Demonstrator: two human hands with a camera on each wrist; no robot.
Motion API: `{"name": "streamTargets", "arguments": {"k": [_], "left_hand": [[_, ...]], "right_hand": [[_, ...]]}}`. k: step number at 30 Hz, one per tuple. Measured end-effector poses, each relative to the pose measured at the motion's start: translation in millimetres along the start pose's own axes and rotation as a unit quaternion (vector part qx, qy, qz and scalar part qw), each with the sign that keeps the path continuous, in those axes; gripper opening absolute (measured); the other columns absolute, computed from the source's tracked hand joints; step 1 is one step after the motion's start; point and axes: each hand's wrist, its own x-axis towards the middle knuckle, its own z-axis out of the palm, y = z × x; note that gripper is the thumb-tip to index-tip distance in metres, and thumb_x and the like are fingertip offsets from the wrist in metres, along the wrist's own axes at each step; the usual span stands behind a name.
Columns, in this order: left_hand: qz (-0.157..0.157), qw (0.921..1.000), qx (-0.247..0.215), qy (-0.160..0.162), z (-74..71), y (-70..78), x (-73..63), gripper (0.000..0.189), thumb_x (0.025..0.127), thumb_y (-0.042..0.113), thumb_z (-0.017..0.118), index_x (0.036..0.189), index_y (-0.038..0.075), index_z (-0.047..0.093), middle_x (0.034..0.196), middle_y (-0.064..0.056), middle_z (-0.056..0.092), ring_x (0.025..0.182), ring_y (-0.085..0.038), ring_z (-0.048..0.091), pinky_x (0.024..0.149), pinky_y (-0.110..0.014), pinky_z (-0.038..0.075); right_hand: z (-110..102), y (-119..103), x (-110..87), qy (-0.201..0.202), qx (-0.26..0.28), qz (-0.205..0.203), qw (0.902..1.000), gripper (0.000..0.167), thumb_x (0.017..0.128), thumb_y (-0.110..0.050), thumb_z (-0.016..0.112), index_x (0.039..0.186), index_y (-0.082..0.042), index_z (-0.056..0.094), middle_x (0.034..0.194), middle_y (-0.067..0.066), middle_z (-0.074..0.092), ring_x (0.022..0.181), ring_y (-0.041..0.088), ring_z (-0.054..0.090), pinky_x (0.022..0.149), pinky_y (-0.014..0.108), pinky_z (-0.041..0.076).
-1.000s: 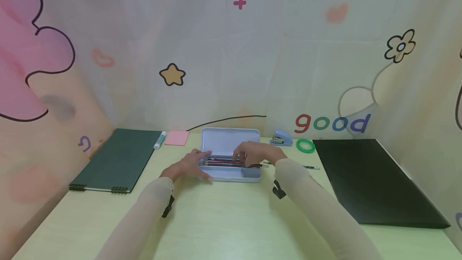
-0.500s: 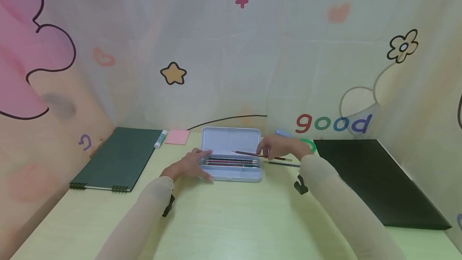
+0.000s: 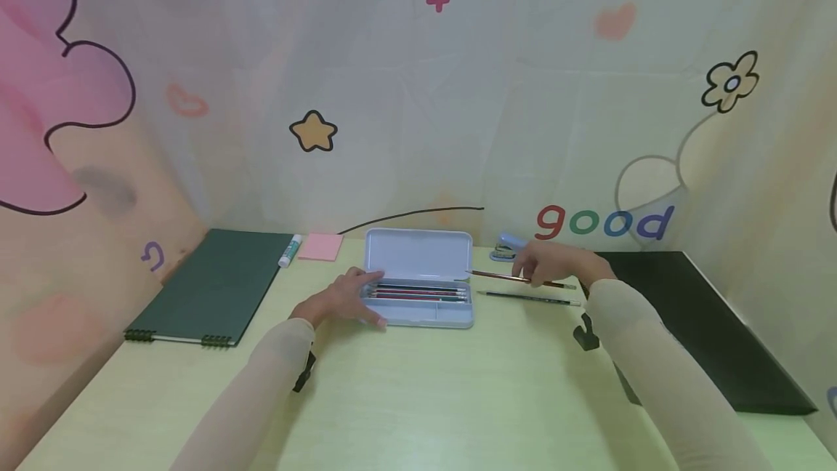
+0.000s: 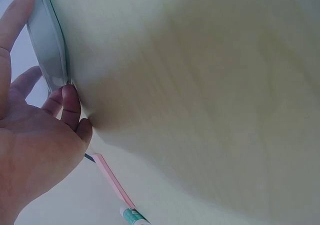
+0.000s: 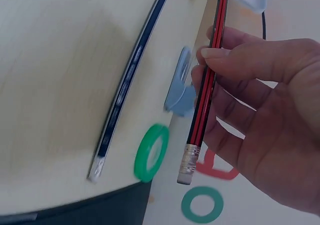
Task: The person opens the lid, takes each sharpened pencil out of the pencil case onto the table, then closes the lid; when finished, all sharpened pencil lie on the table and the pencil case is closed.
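Observation:
A light-blue pencil case stands with its lid up at the middle back of the table, several pencils lying in its long compartment. My left hand holds the case's left end, thumb at the front and fingers toward the back; the left wrist view has the fingertips at its edge. To the right of the case, my right hand pinches a red-and-black striped pencil between thumb and fingers, eraser end toward the right. A dark blue pencil lies on the table just in front of it.
Behind the right hand are a blue stapler and a green tape roll. A black flat board lies at right. On the left are a dark green spiral notebook, a glue stick and pink sticky notes.
My right hand has lifted the striped pencil out of the case and carried it right, above the table beside the blue pencil. The left hand stays at the case.

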Motion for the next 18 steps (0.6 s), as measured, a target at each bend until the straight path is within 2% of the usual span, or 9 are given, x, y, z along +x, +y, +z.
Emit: {"name": "streamTargets", "arguments": {"k": [4,9,13,18], "left_hand": [[0.001,1.0000,-0.001,0.000,-1.3,0.8,-0.4,0.105,0.071,0.046,0.088,0.157,0.025,0.032,0.155,-0.019,0.030,0.139,-0.039,0.033,0.113,-0.064,0.033],[-0.002,1.0000,-0.006,0.002,-2.0,-0.6,0.0,0.104,0.072,0.044,0.088,0.157,0.025,0.032,0.155,-0.019,0.030,0.139,-0.040,0.033,0.113,-0.064,0.033],[0.003,0.9999,-0.013,-0.001,-1.7,-1.5,0.1,0.104,0.072,0.044,0.088,0.157,0.024,0.032,0.155,-0.020,0.030,0.138,-0.040,0.033,0.113,-0.065,0.033],[0.008,0.9999,-0.014,-0.002,-1.3,0.2,-1.0,0.104,0.072,0.044,0.088,0.157,0.024,0.032,0.154,-0.020,0.031,0.137,-0.040,0.034,0.113,-0.065,0.033]], "right_hand": [[1,13,-6.7,0.007,0.001,0.008,0.9999,0.031,0.084,0.008,0.063,0.113,-0.001,0.070,0.096,0.007,0.064,0.087,0.021,0.055,0.074,0.030,0.052],[7,21,-6.0,0.017,0.011,0.022,0.9996,0.031,0.083,0.008,0.064,0.109,-0.005,0.074,0.100,0.007,0.069,0.090,0.022,0.058,0.084,0.037,0.058],[14,26,-1.1,0.021,0.014,0.022,0.9995,0.031,0.083,0.009,0.065,0.106,-0.008,0.076,0.101,0.006,0.071,0.091,0.021,0.059,0.090,0.042,0.058],[19,29,4.4,0.018,0.012,0.025,0.9995,0.029,0.083,0.010,0.063,0.101,-0.009,0.076,0.096,0.004,0.070,0.089,0.021,0.058,0.090,0.044,0.055]]}}
